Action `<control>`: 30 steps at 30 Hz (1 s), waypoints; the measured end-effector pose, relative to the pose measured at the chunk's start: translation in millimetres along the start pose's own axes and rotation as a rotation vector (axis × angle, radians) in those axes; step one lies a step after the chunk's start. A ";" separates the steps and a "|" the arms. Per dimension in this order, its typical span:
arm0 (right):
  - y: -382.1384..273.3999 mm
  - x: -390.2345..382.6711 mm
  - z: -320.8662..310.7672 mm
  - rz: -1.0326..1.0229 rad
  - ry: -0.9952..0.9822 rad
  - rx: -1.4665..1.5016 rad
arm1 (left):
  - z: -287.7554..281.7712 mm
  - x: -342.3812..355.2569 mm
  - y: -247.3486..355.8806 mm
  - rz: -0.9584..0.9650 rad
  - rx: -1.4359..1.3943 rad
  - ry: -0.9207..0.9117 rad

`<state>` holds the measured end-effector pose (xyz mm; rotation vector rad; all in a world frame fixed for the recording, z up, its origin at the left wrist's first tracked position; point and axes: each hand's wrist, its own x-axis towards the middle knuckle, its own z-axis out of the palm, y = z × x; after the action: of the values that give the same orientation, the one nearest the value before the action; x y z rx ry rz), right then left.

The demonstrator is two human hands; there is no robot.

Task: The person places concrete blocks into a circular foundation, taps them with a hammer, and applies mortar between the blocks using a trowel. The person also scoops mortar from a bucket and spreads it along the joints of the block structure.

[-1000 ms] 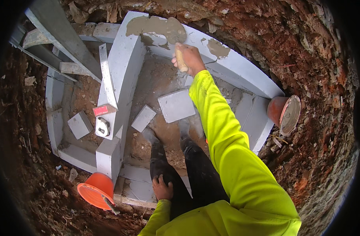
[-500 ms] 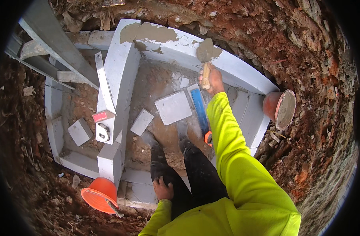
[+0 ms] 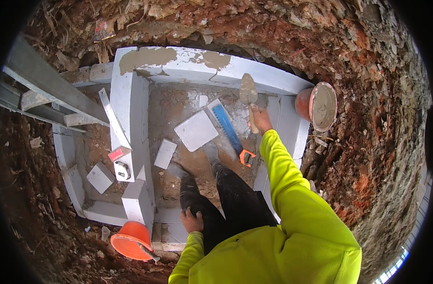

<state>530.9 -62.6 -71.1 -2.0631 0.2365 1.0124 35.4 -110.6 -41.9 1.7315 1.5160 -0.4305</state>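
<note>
My right hand (image 3: 260,118) grips a wooden-handled trowel (image 3: 248,87), its blade smeared with grey mortar, held near the right part of the white block wall (image 3: 268,75). Patches of wet mortar (image 3: 152,59) lie along that wall's top. Below the trowel, a blue saw with an orange handle (image 3: 227,127) rests among loose blocks, including a square one (image 3: 196,131) by my feet. My left hand (image 3: 192,219) rests on my left thigh, fingers apart and holding nothing.
A mortar bucket (image 3: 323,106) stands at the right, an orange bucket (image 3: 131,241) at lower left. A tape measure (image 3: 122,170), red block (image 3: 119,153) and metal straightedge (image 3: 114,118) sit on the middle wall. Metal frames (image 3: 46,85) reach in at upper left. Rough soil surrounds the walls.
My right hand and trowel have moved right and down off the wall's mortar patches, uncovering the saw. The whole view has shifted. My left hand stays on my thigh.
</note>
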 end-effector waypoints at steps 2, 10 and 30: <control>35.2 -27.8 -38.5 -0.056 -0.002 -0.159 | -11.7 0.8 -4.9 -0.044 -0.029 0.027; 122.7 -148.5 -188.5 -0.336 0.726 0.135 | -61.5 -13.7 -39.6 0.029 0.096 0.049; 45.8 -31.3 -292.8 -0.650 0.954 0.290 | -93.5 -90.5 8.9 -0.166 0.032 0.260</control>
<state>658.1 -313.2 28.2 -1.9846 0.1519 -0.4103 1.0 -103.5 83.7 1.7450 1.8561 -0.3230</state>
